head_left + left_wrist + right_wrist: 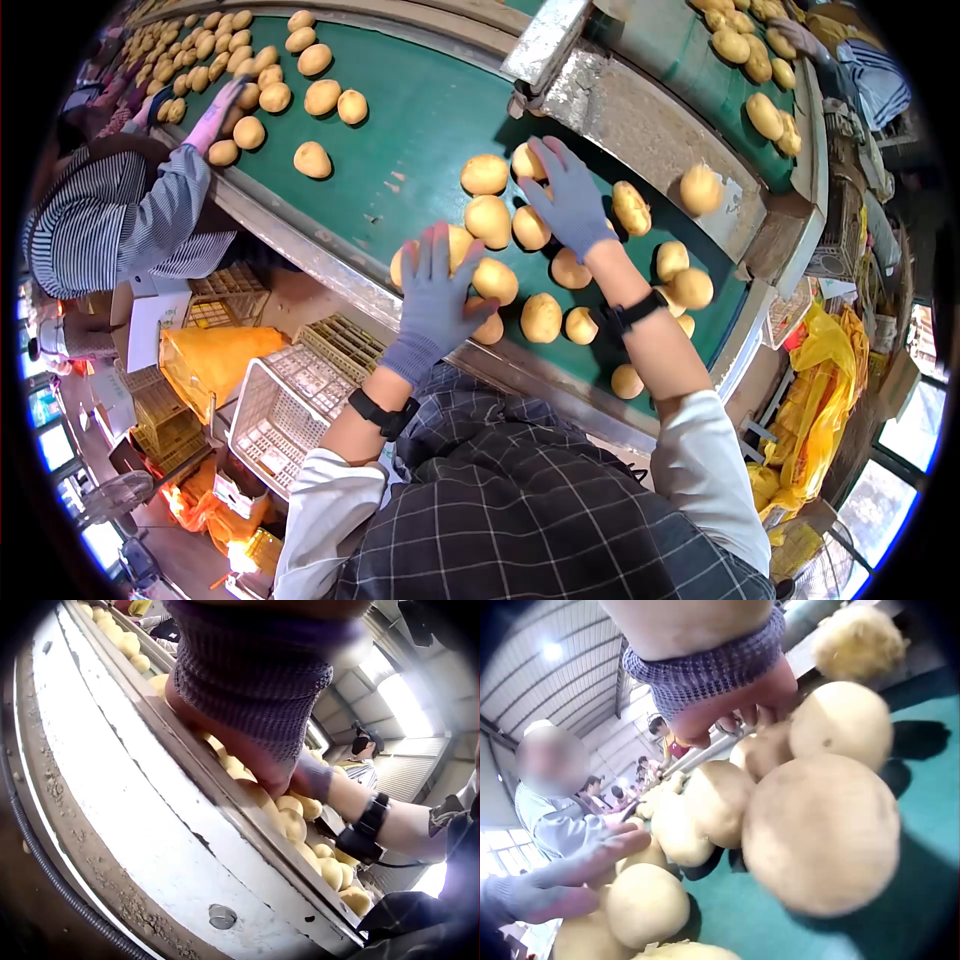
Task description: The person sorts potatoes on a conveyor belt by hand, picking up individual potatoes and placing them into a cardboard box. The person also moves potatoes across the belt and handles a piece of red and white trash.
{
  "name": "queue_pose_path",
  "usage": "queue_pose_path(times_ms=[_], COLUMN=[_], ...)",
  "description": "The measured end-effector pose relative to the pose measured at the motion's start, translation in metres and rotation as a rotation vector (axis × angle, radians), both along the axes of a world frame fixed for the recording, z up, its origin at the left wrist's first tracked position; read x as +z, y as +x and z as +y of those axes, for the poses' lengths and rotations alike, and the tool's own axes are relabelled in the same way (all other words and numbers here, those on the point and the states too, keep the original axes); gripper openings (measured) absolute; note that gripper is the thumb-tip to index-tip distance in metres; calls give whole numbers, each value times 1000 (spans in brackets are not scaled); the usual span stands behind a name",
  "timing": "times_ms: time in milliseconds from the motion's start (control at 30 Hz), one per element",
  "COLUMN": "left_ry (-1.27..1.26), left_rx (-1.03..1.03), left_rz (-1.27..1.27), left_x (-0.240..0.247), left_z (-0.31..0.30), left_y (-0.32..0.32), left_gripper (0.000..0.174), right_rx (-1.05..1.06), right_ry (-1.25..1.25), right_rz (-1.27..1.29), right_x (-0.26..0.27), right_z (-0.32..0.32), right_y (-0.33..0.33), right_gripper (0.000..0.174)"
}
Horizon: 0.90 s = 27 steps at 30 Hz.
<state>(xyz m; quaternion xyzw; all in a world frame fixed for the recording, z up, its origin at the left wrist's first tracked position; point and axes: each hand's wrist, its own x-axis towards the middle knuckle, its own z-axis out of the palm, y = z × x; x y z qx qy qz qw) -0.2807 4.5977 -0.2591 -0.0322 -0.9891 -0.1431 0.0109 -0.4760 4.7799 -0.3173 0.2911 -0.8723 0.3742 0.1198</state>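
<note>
Both hands wear grey-purple knit gloves over a green conveyor belt (430, 120) carrying potatoes. My left hand (432, 300) lies spread at the belt's near edge, fingers over several potatoes; one potato (495, 281) sits beside its thumb. Farther across, my right hand (572, 205) reaches with extended fingers, a potato (530, 229) just under its thumb side. In the right wrist view, the fingertips of the right hand (735, 697) bend down behind a potato (720, 802), partly hidden. The left hand (570, 881) shows there with straight fingers over potatoes.
A metal divider (640, 120) borders the belt's far side, a potato (701, 190) overlapping it. At left, another person's pink-gloved hand (215, 118) touches potatoes. Below stand a white plastic crate (265, 420) and an orange sack (210, 365). Yellow sacks (815, 400) hang at right.
</note>
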Motion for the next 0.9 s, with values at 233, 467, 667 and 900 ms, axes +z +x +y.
queue_pose_path(times_ms=[233,467,667,900], left_ry=[53,44,198,1002], left_rx=[63,33,-144,-120], left_rz=[28,15,5,-263], left_x=[0,3,2,25], left_z=[-8,-3,21,50], left_y=[11,11,2,-14], left_gripper=[93,101,86,30], right_rx=[235,326,288,743], right_ry=[84,-277,-903,-1455], right_rz=[-497,-1014,-1603,-1928], right_x=[15,1,49,86], right_z=[-32,20,27,36], right_y=[3,20,35,68], right_gripper=[51,51,49,62])
